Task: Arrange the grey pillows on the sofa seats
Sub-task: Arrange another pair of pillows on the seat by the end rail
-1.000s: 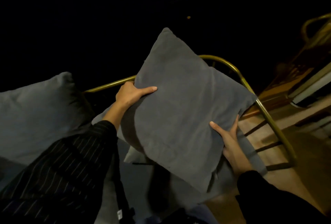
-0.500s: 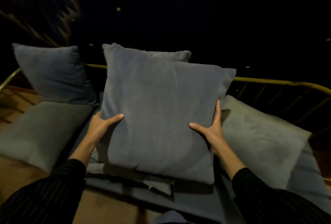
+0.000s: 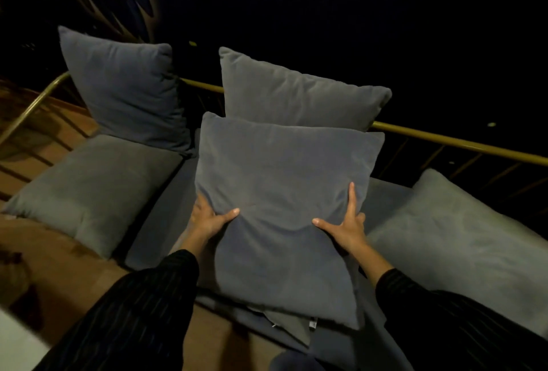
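Observation:
I hold a square grey pillow (image 3: 281,201) over the middle of the sofa. My left hand (image 3: 207,219) grips its left edge and my right hand (image 3: 344,225) grips its right edge. Behind it another grey pillow (image 3: 296,92) stands upright against the brass back rail (image 3: 459,142). A darker grey pillow (image 3: 124,92) leans upright at the left end. Flat grey pillows lie on the seat at the left (image 3: 92,187) and at the right (image 3: 453,240). The corner of one more pillow (image 3: 293,326) pokes out under the held one.
The sofa's grey seat pad (image 3: 166,210) rests on a brown base (image 3: 59,255) inside a curved brass frame. Beyond the rail everything is dark. A white surface (image 3: 14,344) shows at the bottom left corner.
My view swung left from the sofa's right end to its middle. The held pillow turned from tilted to square and came down lower in front of the upright back pillow.

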A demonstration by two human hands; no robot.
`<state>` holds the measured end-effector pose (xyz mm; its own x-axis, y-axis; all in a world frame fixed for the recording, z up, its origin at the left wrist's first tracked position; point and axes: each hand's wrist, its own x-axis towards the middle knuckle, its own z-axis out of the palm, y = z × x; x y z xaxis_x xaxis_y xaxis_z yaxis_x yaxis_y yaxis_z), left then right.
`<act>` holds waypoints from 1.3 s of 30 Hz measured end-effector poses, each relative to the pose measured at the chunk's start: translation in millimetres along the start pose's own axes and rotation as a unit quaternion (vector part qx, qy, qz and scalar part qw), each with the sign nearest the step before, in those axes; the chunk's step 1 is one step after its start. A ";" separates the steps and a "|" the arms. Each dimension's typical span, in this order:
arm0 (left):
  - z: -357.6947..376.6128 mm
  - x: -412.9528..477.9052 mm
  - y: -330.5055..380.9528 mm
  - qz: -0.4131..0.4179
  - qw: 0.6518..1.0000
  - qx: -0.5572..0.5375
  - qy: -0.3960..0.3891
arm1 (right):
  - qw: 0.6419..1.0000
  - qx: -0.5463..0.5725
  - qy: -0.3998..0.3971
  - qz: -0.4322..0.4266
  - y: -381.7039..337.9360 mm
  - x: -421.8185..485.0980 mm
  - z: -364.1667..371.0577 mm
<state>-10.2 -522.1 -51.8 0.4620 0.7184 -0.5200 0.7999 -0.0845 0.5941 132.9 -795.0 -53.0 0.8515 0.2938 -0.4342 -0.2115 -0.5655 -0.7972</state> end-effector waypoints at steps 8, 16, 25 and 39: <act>70.7 -68.1 37.7 0.171 0.955 0.060 0.236 | 0.999 0.004 -0.043 0.000 13.4 0.1 -17.9; 221.5 -147.6 107.1 0.437 0.888 0.134 0.054 | 0.998 0.030 0.033 0.046 99.7 0.7 -120.6; 392.4 -151.4 189.9 0.296 0.900 0.245 -0.207 | 0.945 0.026 0.248 0.211 243.7 22.1 -309.3; 481.9 -70.5 228.8 0.038 0.969 0.038 -0.242 | 0.891 0.328 0.194 0.246 363.4 55.3 -349.9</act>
<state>324.7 -924.8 -174.9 0.6307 0.3020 -0.7148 0.7745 -0.1879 0.6040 271.0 -1253.9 -219.9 0.6531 -0.2261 -0.7227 -0.7316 0.0578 -0.6793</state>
